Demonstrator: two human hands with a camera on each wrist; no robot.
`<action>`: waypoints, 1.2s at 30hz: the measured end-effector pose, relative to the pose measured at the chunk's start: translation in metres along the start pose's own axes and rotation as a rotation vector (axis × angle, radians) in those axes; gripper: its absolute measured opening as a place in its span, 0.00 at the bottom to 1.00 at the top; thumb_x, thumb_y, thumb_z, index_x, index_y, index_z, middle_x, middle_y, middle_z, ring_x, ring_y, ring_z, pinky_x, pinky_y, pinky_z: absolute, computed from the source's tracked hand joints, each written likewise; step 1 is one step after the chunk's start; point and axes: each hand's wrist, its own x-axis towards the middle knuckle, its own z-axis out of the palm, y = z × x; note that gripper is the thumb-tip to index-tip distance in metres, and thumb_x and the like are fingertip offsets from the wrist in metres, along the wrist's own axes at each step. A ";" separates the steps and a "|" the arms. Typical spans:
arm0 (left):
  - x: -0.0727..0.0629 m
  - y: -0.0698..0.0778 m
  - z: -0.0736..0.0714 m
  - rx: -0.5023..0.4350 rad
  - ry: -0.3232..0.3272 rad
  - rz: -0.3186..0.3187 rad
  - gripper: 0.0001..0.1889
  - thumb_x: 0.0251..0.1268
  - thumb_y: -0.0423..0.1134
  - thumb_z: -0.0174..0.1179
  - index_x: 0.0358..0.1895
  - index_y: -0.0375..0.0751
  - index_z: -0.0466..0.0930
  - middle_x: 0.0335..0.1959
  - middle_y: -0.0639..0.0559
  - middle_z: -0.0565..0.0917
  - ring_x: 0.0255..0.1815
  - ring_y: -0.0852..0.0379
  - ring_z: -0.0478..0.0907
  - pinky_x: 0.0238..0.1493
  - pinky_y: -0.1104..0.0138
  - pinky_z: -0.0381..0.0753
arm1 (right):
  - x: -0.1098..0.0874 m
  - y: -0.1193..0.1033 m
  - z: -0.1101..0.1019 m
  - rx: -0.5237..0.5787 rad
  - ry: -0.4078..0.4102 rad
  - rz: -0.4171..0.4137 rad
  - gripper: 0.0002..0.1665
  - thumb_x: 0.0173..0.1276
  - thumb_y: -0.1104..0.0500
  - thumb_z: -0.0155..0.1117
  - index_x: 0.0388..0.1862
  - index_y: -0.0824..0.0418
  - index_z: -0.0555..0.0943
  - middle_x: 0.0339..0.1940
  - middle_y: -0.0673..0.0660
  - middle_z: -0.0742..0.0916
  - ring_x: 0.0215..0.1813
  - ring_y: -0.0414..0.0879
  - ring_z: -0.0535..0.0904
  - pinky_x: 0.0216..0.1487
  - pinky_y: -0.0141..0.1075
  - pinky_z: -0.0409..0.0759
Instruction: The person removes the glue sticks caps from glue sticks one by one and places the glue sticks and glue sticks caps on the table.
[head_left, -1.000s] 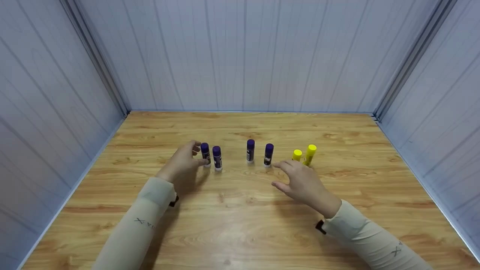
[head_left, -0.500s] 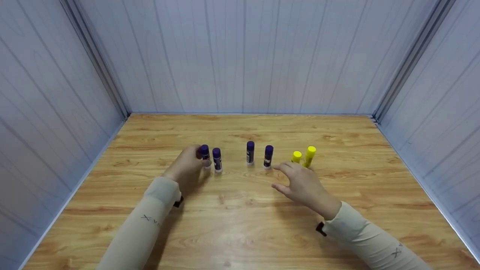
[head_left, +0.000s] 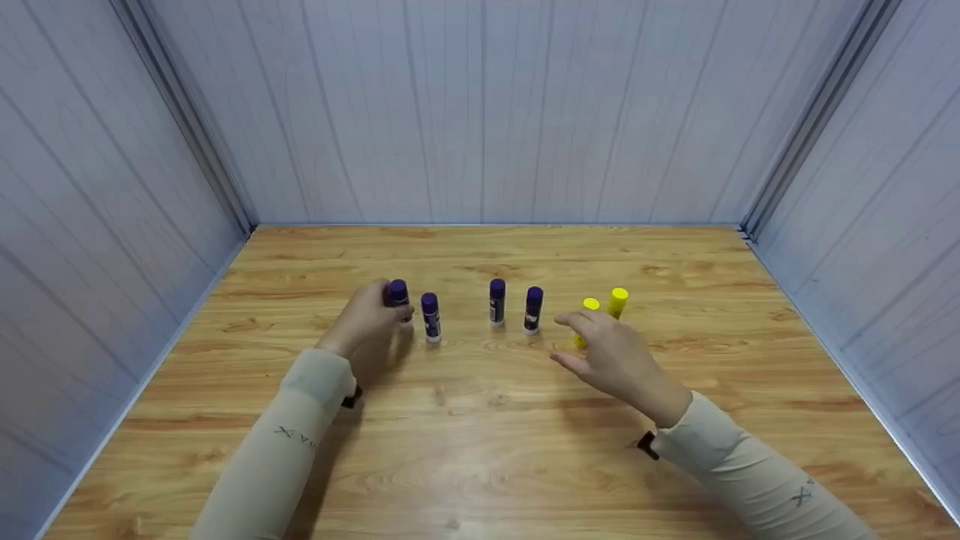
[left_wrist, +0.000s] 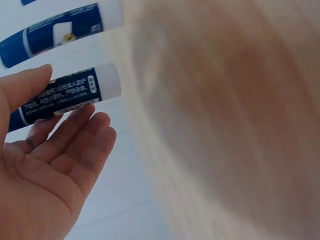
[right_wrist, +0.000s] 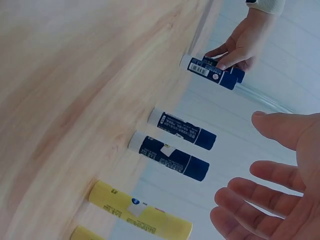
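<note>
My left hand (head_left: 365,319) pinches the leftmost dark-blue glue stick (left_wrist: 65,97) between thumb and fingers, and the stick stands upright with its white base low. Just right of it stands a second dark-blue glue stick (head_left: 431,319), apart from the hand. Two more of the same kind, one glue stick (head_left: 497,304) and its neighbour (head_left: 533,311), stand mid-table. My right hand (head_left: 619,360) has its fingers spread and holds nothing. It partly covers the nearer yellow glue stick (right_wrist: 140,210); the farther yellow glue stick (head_left: 619,301) rises behind its knuckles.
The wood-grain table (head_left: 465,450) carries the sticks in a loose row. A pale panelled wall (head_left: 480,112) closes off the back, with more panels on the left and right sides.
My left hand has closed on the leftmost dark-blue glue stick and shifted it left, widening the gap to its neighbour. The right hand has moved slightly right, still spread.
</note>
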 end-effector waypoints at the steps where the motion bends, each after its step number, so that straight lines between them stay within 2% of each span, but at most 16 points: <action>1: 0.000 0.001 -0.003 0.012 0.015 0.009 0.16 0.81 0.40 0.64 0.60 0.34 0.75 0.55 0.38 0.85 0.57 0.42 0.83 0.63 0.50 0.82 | 0.001 0.002 -0.001 -0.004 0.011 -0.002 0.31 0.69 0.50 0.82 0.63 0.64 0.85 0.57 0.62 0.91 0.45 0.54 0.90 0.39 0.47 0.90; 3: -0.001 0.005 -0.008 0.025 0.045 0.017 0.16 0.81 0.42 0.64 0.58 0.35 0.74 0.53 0.40 0.84 0.53 0.45 0.82 0.58 0.52 0.81 | 0.003 0.004 -0.005 0.012 0.023 0.008 0.30 0.69 0.50 0.82 0.63 0.65 0.85 0.57 0.62 0.91 0.39 0.53 0.89 0.34 0.46 0.89; 7: -0.004 0.016 -0.019 0.046 0.097 0.034 0.16 0.80 0.45 0.64 0.55 0.38 0.73 0.51 0.42 0.83 0.51 0.45 0.80 0.55 0.52 0.78 | 0.008 0.010 -0.013 0.044 0.036 0.040 0.29 0.69 0.52 0.81 0.63 0.66 0.85 0.57 0.65 0.91 0.35 0.53 0.88 0.34 0.47 0.88; 15: -0.011 0.045 -0.024 0.082 0.121 0.121 0.18 0.78 0.43 0.64 0.59 0.33 0.75 0.53 0.37 0.85 0.53 0.41 0.83 0.61 0.48 0.83 | 0.017 0.019 -0.027 0.046 0.079 0.043 0.28 0.70 0.55 0.80 0.64 0.67 0.85 0.56 0.65 0.91 0.43 0.57 0.90 0.41 0.52 0.90; 23: -0.023 0.077 -0.010 0.174 0.126 0.296 0.12 0.75 0.40 0.66 0.46 0.38 0.72 0.37 0.47 0.79 0.34 0.51 0.74 0.38 0.58 0.77 | 0.027 0.016 -0.041 0.053 0.094 0.026 0.28 0.72 0.54 0.79 0.65 0.67 0.84 0.57 0.65 0.90 0.48 0.61 0.90 0.45 0.55 0.90; 28: -0.035 0.099 0.003 0.255 0.089 0.396 0.11 0.75 0.40 0.65 0.44 0.38 0.74 0.30 0.50 0.79 0.25 0.57 0.71 0.28 0.63 0.74 | 0.033 0.012 -0.048 0.049 0.094 0.008 0.28 0.73 0.54 0.78 0.65 0.67 0.84 0.58 0.66 0.90 0.54 0.62 0.89 0.50 0.57 0.89; 32: -0.044 0.116 0.013 0.365 0.042 0.458 0.11 0.77 0.41 0.64 0.46 0.38 0.74 0.26 0.52 0.76 0.22 0.59 0.67 0.24 0.65 0.69 | 0.037 0.010 -0.052 0.046 0.099 -0.013 0.29 0.73 0.54 0.78 0.66 0.67 0.84 0.58 0.66 0.90 0.54 0.62 0.89 0.53 0.58 0.89; 36: -0.052 0.128 0.024 0.483 0.036 0.547 0.10 0.75 0.41 0.64 0.46 0.39 0.74 0.27 0.53 0.75 0.22 0.59 0.67 0.25 0.65 0.66 | 0.040 0.007 -0.054 0.055 0.110 -0.038 0.30 0.73 0.54 0.78 0.67 0.67 0.83 0.58 0.66 0.90 0.54 0.62 0.89 0.53 0.58 0.88</action>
